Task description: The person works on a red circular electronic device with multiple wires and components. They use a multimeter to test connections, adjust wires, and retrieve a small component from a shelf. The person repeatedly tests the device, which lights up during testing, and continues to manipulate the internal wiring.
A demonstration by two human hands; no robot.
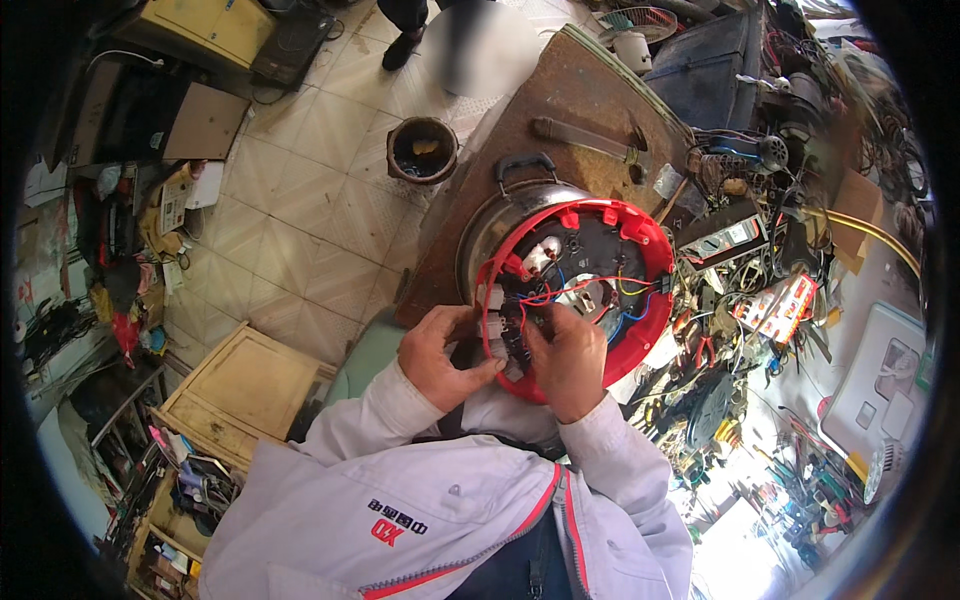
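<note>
A round red appliance base (655,335) lies with its inside facing up, tilted against a shiny metal pot (478,232) with a black handle. Red, blue and yellow wires (632,290) cross its dark interior, and pale connectors line its left side. My left hand (440,358) is curled at the left rim, thumb and fingers closed about its edge. Inside the base, near its lower side, my right hand (572,362) has its fingers bent and pressed together; what they pinch is hidden behind the hand.
The base and pot rest on a worn brown bench (590,90) with a flat strap-like tool (585,138). Tools and parts crowd the right, around a multimeter (722,240). A bucket (422,150) stands on the tiled floor; a wooden cabinet (245,385) is at left. Someone's leg (403,15) shows beyond.
</note>
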